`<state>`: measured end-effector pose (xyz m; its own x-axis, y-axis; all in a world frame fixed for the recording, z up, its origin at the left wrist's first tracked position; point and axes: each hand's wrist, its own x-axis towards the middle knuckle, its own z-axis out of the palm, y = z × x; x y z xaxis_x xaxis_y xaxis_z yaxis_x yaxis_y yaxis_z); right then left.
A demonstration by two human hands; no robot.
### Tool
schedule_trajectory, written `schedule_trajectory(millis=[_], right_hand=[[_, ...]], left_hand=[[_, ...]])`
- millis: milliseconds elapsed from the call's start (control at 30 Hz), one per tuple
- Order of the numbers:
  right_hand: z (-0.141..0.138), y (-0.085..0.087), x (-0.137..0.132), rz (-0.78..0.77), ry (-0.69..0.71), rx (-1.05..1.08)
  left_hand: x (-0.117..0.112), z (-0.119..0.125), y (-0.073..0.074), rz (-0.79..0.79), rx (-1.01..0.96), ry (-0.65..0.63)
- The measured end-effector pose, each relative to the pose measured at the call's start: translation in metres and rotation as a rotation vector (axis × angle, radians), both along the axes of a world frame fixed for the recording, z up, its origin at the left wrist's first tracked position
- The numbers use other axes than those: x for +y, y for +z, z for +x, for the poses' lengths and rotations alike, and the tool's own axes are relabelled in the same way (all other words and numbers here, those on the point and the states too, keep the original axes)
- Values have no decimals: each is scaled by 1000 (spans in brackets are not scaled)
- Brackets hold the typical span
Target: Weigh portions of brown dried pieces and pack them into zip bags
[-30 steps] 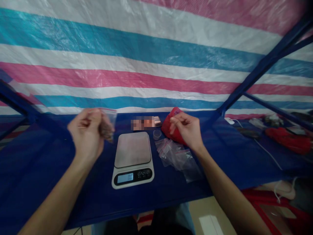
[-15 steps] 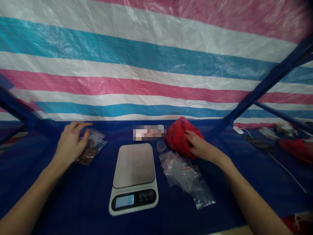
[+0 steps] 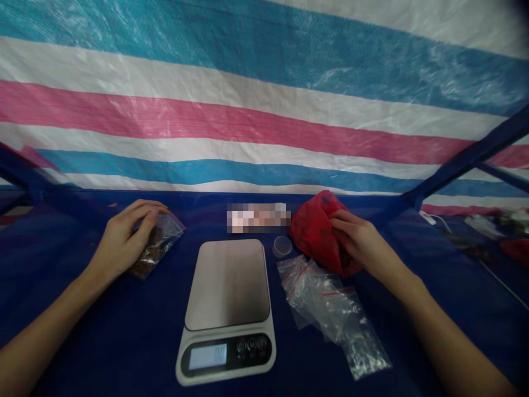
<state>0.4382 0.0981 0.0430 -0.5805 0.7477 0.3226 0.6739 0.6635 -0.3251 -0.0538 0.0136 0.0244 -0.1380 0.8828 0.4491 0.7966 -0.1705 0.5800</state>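
My left hand [image 3: 128, 234] lies over a small clear zip bag [image 3: 155, 248] with brown bits in it. Its fingers are loosely bent, the thumb a little apart from the forefinger, by the bag's top edge. At the right, my right hand [image 3: 361, 234] grips the opening of a crumpled red bag [image 3: 312, 229]; some fingertips are hidden in its folds. Between the hands sits a kitchen scale [image 3: 227, 286] with a bare metal plate, its display lit and seeming to read 0.0. Several clear zip bags [image 3: 330, 303], overlapping and flat, lie below the red bag.
A small clear round cup [image 3: 282, 246] stands between the scale and the red bag. Behind the scale lies a pixelated item [image 3: 258, 218]. Blue frame bars [image 3: 446, 165] rise at both sides before a striped sheet [image 3: 248, 116]. A white cable [image 3: 502, 281] runs at far right.
The view has tipped downward, so the scale looks nearer. My left thumb and fingers have drawn closer together over the filled zip bag. My right hand has shifted at the red bag's opening.
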Motion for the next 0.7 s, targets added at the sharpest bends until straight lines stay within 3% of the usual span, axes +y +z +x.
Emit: schedule_trajectory(millis=[400, 567, 700], right_hand=[[-8, 32, -21, 280, -181, 304], [-43, 30, -40, 215, -85, 365], [-72, 17, -51, 6, 75, 399]], left_hand=[[2, -1, -4, -17, 3, -29], [5, -4, -8, -16, -6, -54], [4, -5, -9, -25, 14, -68]])
